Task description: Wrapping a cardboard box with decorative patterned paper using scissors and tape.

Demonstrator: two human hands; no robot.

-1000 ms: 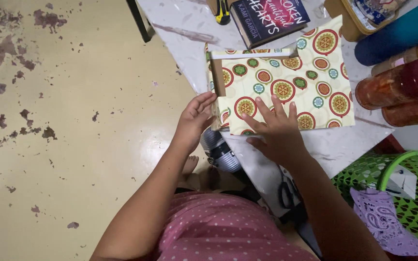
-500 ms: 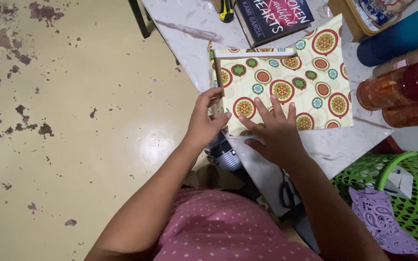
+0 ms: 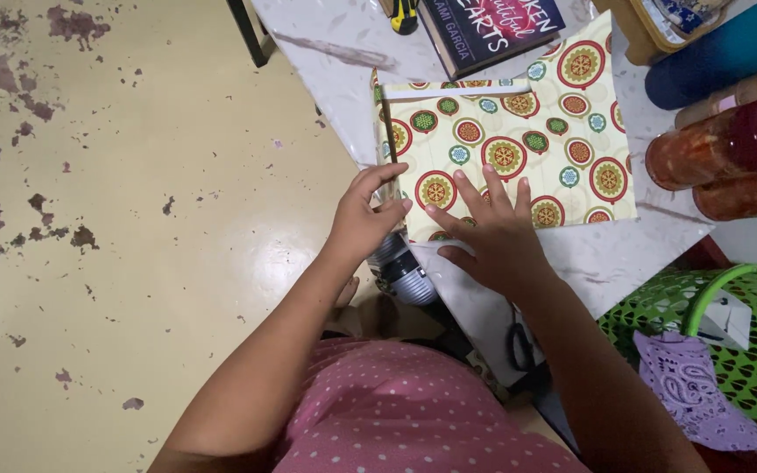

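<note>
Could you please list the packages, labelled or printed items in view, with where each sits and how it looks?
Book: top of table, dark rectangular cover with pink and white lettering.
Wrapping paper: table middle, cream sheet with red, green and blue circular medallions, folded over a flat item; left hand at its left edge, right hand flat on it.
Box: top right, tan with a printed lid.
</note>
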